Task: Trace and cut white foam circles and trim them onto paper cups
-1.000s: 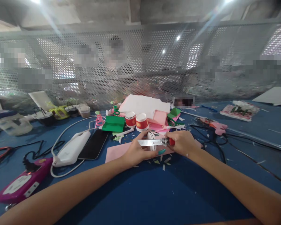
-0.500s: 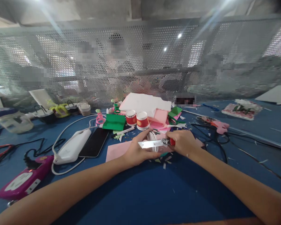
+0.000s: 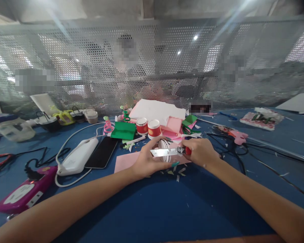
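Note:
My left hand (image 3: 148, 158) is wrapped around a white paper cup (image 3: 165, 145) with dark lines around it, tipped on its side. In my right hand (image 3: 202, 152) is a utility knife (image 3: 164, 152) with a red handle and a wide bare blade that points left. The blade lies across the front of the cup; whether its edge touches the cup I cannot tell. Pink paper (image 3: 125, 162) lies on the table beneath my hands, with small paper scraps (image 3: 170, 172) around it. Two red-and-white paper cups (image 3: 154, 128) stand just behind my left hand.
Green paper (image 3: 123, 130), a marker (image 3: 136, 140) and a white sheet (image 3: 157, 110) lie beyond my hands. To the left are a black phone (image 3: 102, 152), a white power bank (image 3: 78, 157) and a purple power strip (image 3: 27, 190). A pink glue gun (image 3: 238, 136) with a black cord lies right.
The knife and my right hand have shifted slightly up and to the right. The cup has turned a little in my left hand, showing more of its lined side.

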`<state>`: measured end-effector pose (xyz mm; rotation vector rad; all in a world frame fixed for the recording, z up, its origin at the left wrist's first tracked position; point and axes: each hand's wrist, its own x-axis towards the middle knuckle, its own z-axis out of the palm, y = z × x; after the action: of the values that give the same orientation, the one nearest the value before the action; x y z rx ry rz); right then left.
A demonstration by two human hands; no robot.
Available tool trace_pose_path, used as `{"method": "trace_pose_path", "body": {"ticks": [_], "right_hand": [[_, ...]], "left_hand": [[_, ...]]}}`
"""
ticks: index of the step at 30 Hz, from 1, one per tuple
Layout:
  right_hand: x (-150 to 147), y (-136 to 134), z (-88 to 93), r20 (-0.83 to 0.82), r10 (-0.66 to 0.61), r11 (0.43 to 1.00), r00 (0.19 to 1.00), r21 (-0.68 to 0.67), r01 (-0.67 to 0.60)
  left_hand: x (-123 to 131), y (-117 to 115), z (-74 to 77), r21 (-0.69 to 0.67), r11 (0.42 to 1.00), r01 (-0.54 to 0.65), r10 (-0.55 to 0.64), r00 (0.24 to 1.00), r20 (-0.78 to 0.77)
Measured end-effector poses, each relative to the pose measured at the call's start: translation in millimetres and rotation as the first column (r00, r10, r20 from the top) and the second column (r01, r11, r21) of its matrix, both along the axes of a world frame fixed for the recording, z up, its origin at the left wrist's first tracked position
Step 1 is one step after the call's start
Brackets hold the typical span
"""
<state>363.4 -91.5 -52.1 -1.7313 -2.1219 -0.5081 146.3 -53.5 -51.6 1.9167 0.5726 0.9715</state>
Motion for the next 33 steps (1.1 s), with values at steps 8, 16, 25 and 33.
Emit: {"method": "trace_pose_path", "body": {"ticks": [8, 16, 25, 33], "right_hand": [[-11, -2, -0.4, -0.006, 0.008, 0.999, 1.000, 0.045, -0.007], [-11, 2, -2.8, -0.052, -0.079, 0.991, 0.995, 0.106, 0.084], [9, 5, -2.7, 0.000, 0.009, 0.999, 1.000, -0.043, -0.009], [7, 3, 2.0, 0.013, -0.016, 0.995, 1.000, -0.095, 0.018]], "left_hand": [[2, 2, -1.0, 0.134, 0.986, 0.098, -0.092, 0.995, -0.049], [7, 3, -8.5, -0.045, 0.995, 0.087, -0.088, 0.996, -0.024], [8, 2, -6.7, -0.127, 0.989, 0.070, -0.066, 0.997, 0.032], [5, 3, -7.3, -0.238, 0.962, 0.133, -0.117, 0.990, 0.080]]}}
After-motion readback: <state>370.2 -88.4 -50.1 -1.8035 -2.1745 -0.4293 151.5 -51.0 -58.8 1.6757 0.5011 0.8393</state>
